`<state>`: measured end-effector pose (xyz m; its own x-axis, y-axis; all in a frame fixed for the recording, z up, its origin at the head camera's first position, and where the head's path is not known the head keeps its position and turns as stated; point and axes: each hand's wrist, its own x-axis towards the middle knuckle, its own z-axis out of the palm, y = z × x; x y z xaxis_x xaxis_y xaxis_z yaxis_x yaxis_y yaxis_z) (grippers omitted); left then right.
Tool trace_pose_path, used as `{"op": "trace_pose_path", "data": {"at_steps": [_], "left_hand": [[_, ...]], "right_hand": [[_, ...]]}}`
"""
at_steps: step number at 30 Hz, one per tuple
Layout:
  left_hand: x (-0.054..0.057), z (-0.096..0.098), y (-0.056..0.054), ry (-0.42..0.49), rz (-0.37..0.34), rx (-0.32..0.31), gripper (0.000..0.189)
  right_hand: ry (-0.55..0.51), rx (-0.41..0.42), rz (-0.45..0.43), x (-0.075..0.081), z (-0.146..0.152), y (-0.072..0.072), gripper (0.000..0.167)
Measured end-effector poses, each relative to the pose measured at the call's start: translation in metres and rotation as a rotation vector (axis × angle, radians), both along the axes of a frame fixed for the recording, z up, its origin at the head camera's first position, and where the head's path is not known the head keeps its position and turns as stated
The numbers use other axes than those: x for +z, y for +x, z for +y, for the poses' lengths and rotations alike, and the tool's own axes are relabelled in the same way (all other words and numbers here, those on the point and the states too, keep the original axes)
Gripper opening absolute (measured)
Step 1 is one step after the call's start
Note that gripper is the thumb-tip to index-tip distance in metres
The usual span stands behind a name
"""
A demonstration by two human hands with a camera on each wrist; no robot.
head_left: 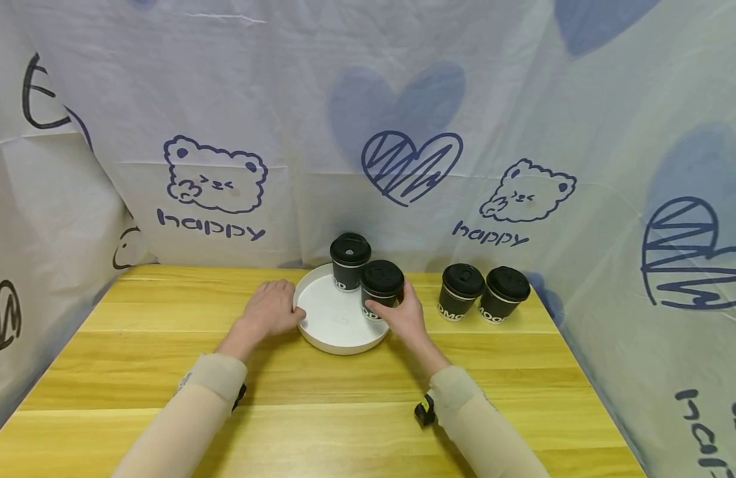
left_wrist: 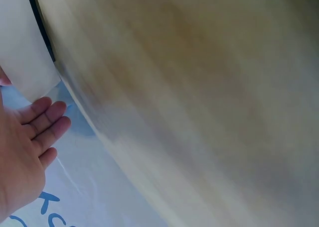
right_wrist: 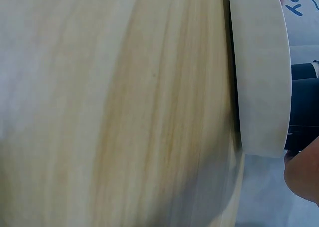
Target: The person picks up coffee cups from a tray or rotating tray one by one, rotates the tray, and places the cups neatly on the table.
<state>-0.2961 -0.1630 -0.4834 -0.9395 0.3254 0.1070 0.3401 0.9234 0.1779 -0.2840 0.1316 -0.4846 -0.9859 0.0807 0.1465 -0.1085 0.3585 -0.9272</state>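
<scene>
A round white tray (head_left: 338,335) lies toward the back of the table. My left hand (head_left: 272,307) is at its left rim, thumb over the edge and fingers along the outer wall. In the left wrist view, that hand's fingers (left_wrist: 45,118) reach the tray's side (left_wrist: 30,43). My right hand (head_left: 408,317) grips a black lidded paper cup (head_left: 382,282), upright at the tray's right side; whether its base touches the tray, I cannot tell. Behind it, another black lidded cup (head_left: 347,269) stands in the tray. The right wrist view shows part of the gripped cup (right_wrist: 304,107) beyond the tray wall (right_wrist: 261,72).
Two more black lidded cups stand side by side to the right of the tray, a nearer-left cup (head_left: 460,292) and a right cup (head_left: 504,295). The wooden table (head_left: 320,425) ends at a white printed cloth (head_left: 308,199) hung behind and at both sides.
</scene>
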Motion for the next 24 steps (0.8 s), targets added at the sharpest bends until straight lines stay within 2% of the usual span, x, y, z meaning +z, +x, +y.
{"op": "trace_pose_path", "data": {"at_steps": [11,24], "left_hand": [[-0.0006,-0.0004,0.0016,-0.035,0.027,-0.011,0.057],[-0.0001,0.0017,0.0022,-0.035,0.025,-0.012,0.059]], "right_hand": [[-0.044,0.002,-0.009,0.002,-0.0018,0.0003,0.088],[-0.02,0.001,-0.017,0.0033,-0.0013,0.0014,0.086]]}}
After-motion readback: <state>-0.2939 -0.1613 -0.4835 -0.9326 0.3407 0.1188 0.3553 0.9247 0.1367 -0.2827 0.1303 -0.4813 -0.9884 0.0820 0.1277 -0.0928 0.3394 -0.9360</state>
